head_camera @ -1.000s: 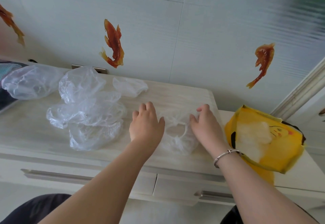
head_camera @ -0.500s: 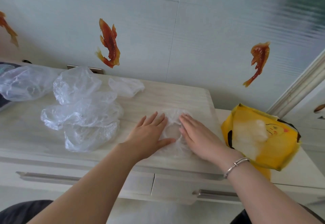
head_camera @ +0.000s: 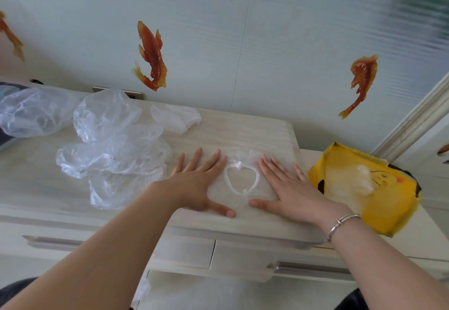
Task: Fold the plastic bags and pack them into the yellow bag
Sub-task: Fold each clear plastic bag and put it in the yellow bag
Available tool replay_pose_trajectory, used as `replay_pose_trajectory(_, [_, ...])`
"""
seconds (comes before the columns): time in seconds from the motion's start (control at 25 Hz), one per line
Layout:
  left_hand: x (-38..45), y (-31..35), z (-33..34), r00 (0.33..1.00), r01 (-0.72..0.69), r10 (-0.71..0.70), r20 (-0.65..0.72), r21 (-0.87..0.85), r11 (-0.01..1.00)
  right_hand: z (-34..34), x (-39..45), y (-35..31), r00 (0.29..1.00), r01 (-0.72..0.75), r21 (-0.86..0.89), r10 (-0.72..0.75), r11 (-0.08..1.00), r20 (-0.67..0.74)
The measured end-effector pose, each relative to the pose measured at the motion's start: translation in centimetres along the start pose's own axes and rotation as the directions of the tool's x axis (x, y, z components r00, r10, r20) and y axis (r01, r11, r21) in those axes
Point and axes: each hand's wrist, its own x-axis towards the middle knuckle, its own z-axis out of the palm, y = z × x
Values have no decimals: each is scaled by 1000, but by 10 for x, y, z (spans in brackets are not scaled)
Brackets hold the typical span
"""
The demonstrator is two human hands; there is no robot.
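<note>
**Both palms flat on one bag, its elastic ring between them**

A clear plastic bag [head_camera: 239,183] lies spread on the tabletop [head_camera: 243,129], straight ahead of the person. The left hand [head_camera: 196,183] presses its left side and the right hand [head_camera: 289,188] its right side, both released, fingers straight and flat, gripping nothing. The bag's white elastic ring [head_camera: 240,178] shows in the gap between the hands, with the two thumbs nearly meeting just below it.

The bag runs side to side under the palms, so neither hand is nearer: each holds down one half. A fold, as I judge it, would bring one side across the ring onto the other.

The yellow bag [head_camera: 388,212] sits to the right, just beside the right hand, its mouth open with something pale and translucent already inside. That makes the right hand the natural one for packing.

The loose pile of plastic bags [head_camera: 109,154] waits to the left, close to the left hand, unfolded.
</note>
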Motion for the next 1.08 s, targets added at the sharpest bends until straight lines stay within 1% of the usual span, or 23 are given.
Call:
replay_pose_trajectory(0.08, [-4, 0, -2, 1000, -1, 1, 3, -51, 999, -1, -1, 0, 1000, -11, 34, 11, 999, -7])
replay_pose_trajectory(0.16, [-5, 5, -3, 998, -13, 3, -65, -153, 988, -4, -2, -2, 999, -6, 115, 12, 993, -48])
replay_pose_trajectory(0.24, [-5, 10, -6, 982, -35, -19, -191, -273, 962, -11, -5, -6, 984, 42, 214, -4, 976, -177])
replay_pose_trajectory(0.28, [-6, 11, -7, 970, -45, -28, -242, -292, 955, -14, -7, -7, 965, 74, 246, -6, 966, -263])
replay_pose_trajectory(0.36, [-8, 14, -8, 959, -51, -13, -283, -220, 974, -18, -8, -11, 923, 108, 279, 8, 954, -385])
replay_pose_trajectory(0.44, [-10, 18, -6, 962, -37, 6, -274, -109, 993, -17, -4, -19, 908, 121, 333, 31, 935, -418])
replay_pose_trajectory(0.52, [-11, 21, -3, 964, -18, 4, -268, -49, 999, -15, 3, -29, 925, 130, 386, 29, 913, -380])
replay_pose_trajectory(0.6, [-12, 21, 0, 969, 1, -4, -246, -13, 1000, -10, 14, -36, 958, 121, 401, -2, 908, -285])
replay_pose_trajectory(0.72, [-15, 16, 2, 981, 22, -24, -191, -14, 1000, 0, 28, -38, 987, 51, 280, -5, 959, -160])
replay_pose_trajectory(0.8, [-19, 14, 3, 983, 32, -34, -180, -13, 999, 2, 33, -37, 991, 26, 235, 5, 972, -133])
replay_pose_trajectory(0.84, [-21, 15, 3, 982, 39, -39, -186, -2, 999, 1, 34, -36, 988, 34, 247, 3, 968, -151])
replay_pose_trajectory(0.88, [-22, 17, 1, 978, 48, -45, -204, 12, 999, -2, 33, -36, 979, 55, 265, -1, 963, -202])
replay_pose_trajectory(1.0, [-30, 25, -7, 942, 87, -63, -330, 61, 994, -14, 24, -34, 905, 135, 274, -5, 952, -426])
replay_pose_trajectory(1.08, [-33, 31, -13, 923, 115, -99, -372, 20, 993, -21, 14, -32, 873, 166, 251, -24, 954, -487])
